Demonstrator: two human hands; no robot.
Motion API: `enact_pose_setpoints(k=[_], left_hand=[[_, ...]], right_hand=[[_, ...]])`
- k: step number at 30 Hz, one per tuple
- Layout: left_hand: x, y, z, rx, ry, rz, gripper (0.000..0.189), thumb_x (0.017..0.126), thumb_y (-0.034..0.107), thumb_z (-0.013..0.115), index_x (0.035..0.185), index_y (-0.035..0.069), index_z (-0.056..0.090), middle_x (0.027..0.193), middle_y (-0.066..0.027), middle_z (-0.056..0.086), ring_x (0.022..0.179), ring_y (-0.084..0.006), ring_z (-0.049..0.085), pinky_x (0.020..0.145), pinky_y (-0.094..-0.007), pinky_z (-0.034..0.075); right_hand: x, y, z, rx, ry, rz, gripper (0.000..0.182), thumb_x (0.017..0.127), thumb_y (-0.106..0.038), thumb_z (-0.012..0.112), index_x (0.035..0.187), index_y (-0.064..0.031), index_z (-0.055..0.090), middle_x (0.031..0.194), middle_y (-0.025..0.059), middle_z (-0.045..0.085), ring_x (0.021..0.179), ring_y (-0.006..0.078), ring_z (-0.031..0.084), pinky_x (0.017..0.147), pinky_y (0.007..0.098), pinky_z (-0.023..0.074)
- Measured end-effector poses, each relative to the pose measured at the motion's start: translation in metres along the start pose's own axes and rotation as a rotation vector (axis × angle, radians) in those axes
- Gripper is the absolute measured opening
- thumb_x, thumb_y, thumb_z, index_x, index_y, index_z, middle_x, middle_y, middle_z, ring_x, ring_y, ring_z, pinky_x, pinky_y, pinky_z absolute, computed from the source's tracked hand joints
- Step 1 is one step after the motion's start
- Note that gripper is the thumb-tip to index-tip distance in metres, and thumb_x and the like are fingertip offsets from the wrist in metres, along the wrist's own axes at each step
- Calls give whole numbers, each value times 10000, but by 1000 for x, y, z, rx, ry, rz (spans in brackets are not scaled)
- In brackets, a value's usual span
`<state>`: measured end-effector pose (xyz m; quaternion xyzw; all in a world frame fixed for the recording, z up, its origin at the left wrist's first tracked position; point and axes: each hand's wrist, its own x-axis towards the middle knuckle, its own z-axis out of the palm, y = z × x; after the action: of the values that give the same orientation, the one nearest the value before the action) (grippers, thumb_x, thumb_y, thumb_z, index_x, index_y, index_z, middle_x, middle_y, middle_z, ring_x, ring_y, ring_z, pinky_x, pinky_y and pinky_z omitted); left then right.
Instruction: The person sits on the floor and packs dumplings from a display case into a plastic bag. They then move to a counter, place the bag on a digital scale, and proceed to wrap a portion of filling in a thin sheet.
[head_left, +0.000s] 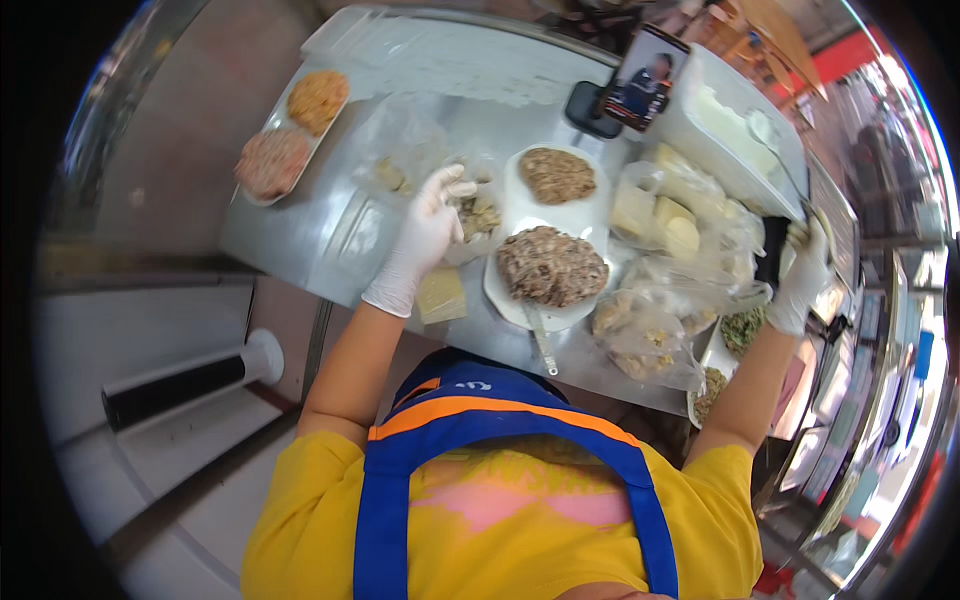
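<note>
My left hand (431, 214), in a white glove, hovers beside a clear bag of greyish-green pieces (478, 217). Its fingers are parted and nothing shows between them. My right hand (806, 262), also gloved, is closed around the handle of a metal ladle (763, 129). The ladle's bowl is over white flour-like powder (724, 120) in a translucent plastic bin (686, 139). Between my hands, a white tray (551, 216) carries a brown mound of minced filling (557, 175) and a darker mound (553, 266). A metal spatula (541, 341) sticks out from the darker one.
Clear bags of pale dough pieces (679, 225) and lumps (649, 330) crowd the right side. A phone (646, 79) stands upright at the back. Another tray (276, 150) at left holds orange and pink filling. A yellowish square block (441, 295) lies near the steel table's (337, 262) front edge.
</note>
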<state>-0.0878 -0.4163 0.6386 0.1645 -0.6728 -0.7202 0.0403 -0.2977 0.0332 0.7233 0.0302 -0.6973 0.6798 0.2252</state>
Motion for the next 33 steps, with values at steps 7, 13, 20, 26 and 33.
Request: enact_pose_setpoints(k=[7,13,20,26,33], left_hand=[[-50,-5,-40,-256,141,39,614,799,-64,397,1390,42,272,1388,-208,382,719,-84,554,655,-204,426],[-57,-18,-36,-327,113,125,763,745,-92,368,1453,82,142,1482,-215,223,740,-115,552,667,-223,435],[-56,-24,-42,-382,101,210,812,718,-100,369,1464,90,111,1501,-217,175,712,-105,531,656,-217,436],[-60,-23,-47,-438,44,186,798,730,-93,371,1464,81,110,1508,-203,164,681,-96,526,637,-217,434],[-62,-18,-50,-389,44,163,770,751,-82,362,1462,72,110,1502,-212,174,679,-96,533,639,-215,431]], right_hand=[[-78,-107,-10,60,-70,20,341,908,-145,419,1163,36,554,835,111,610,677,123,537,615,206,427],[-160,-117,61,-47,-468,161,314,854,-101,501,1122,40,583,911,135,638,698,137,583,572,222,455],[-236,-99,185,-68,-909,495,224,825,-26,596,1038,1,659,779,45,642,613,57,556,559,193,446],[-233,-86,194,-135,-872,426,213,826,1,594,1031,11,649,810,12,636,615,44,538,569,182,435],[-224,-103,185,-152,-787,342,228,824,14,593,1045,24,644,825,31,644,637,57,569,590,181,458]])
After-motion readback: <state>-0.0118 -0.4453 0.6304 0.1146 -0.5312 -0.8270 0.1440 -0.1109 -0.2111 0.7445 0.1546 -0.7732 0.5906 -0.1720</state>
